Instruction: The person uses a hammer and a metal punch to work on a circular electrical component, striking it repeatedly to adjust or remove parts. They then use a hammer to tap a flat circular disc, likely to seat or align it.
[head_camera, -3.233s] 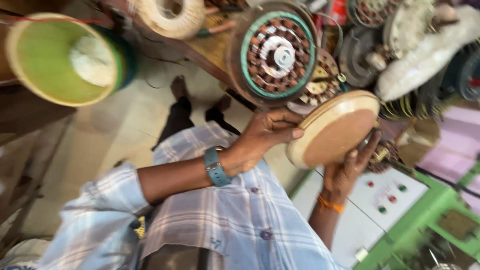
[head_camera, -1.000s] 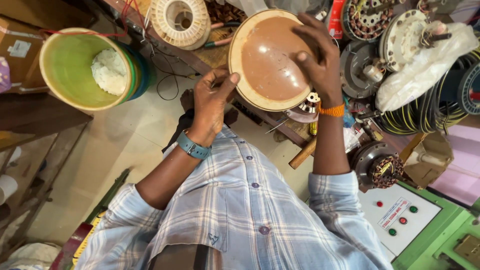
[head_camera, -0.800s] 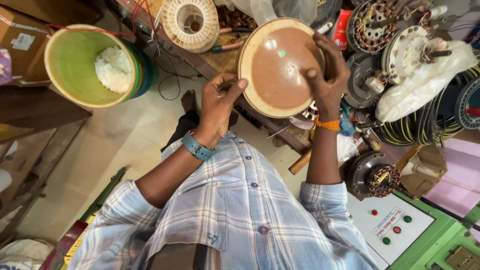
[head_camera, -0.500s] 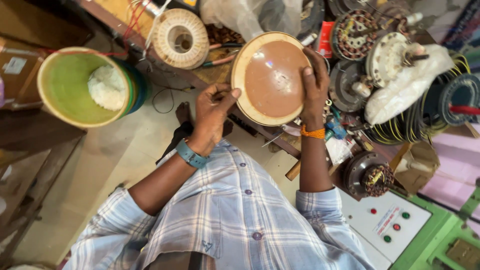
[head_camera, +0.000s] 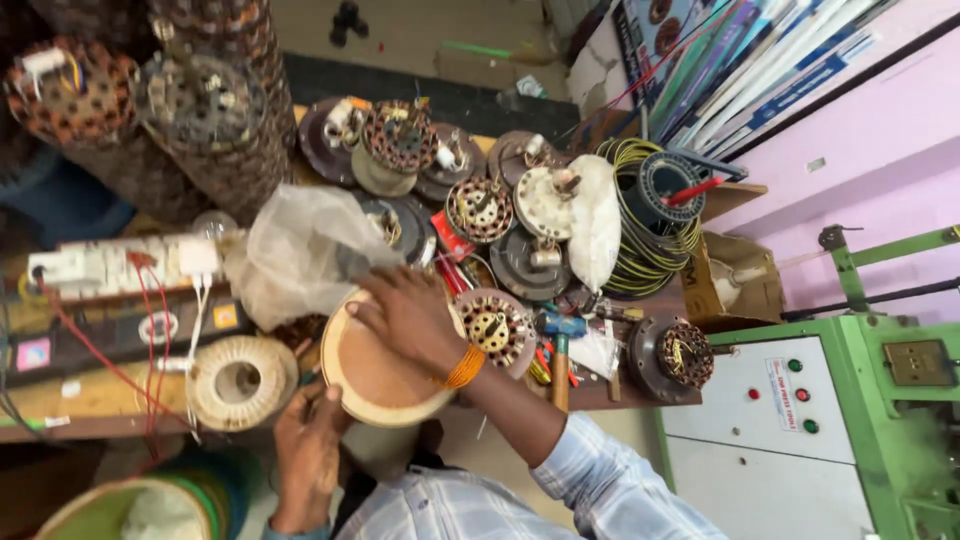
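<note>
Right hand (head_camera: 405, 318) is spread flat, palm down and fingers wide, on the broad face of the round brown cover (head_camera: 375, 365). It presses rather than pinches, pinning the disc from above. Left hand (head_camera: 305, 450) comes in from below with its fingers curled at the cover's lower left rim; how firmly they close on that edge is hard to tell from this angle. One palm on top and one hand at the rim looks like a steadying hold, keeping a wide, shallow part from sliding.

That cover sits at the near edge of the desk (head_camera: 90, 395), partly overhanging toward the person. It lies between the cream wire coil (head_camera: 240, 380) on its left and a small copper-wound stator (head_camera: 492, 328) on its right, touching or nearly touching both. A crumpled clear plastic bag (head_camera: 300, 250) lies just behind it.

Its broad face points up toward the camera. Being round, it has no real long axis in the plane, and its short axis runs roughly straight up off the desk, tipped slightly toward the person.

A blue-headed hammer (head_camera: 558, 345) lies just beyond the stator, well clear of both hands.
</note>
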